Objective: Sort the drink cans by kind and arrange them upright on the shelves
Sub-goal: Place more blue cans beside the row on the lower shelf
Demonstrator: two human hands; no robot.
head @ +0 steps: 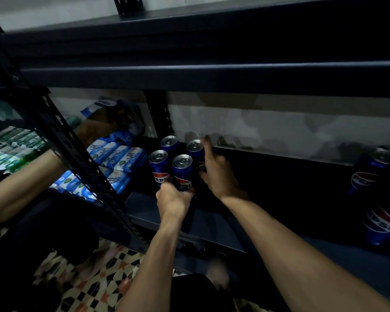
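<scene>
Several blue Pepsi cans stand upright in a tight cluster at the left end of a dark shelf [212, 224]. My left hand [173, 199] grips the base of the front can [182, 172]. My right hand [216, 170] is wrapped around the back right can [195, 149], thumb at its front and fingers behind it. Two other cans [159, 165] [169, 143] stand touching them on the left. More Pepsi cans [369, 170] stand and lean at the far right end of the same shelf, one tilted [379, 224].
A perforated black upright [61, 140] slants between this bay and the left one, where blue packets [117, 158] and green packets [16, 145] are stacked. Another person's arm [20, 183] reaches in from the left. An upper shelf [212, 73] hangs low overhead. Patterned floor tiles [95, 280] lie below.
</scene>
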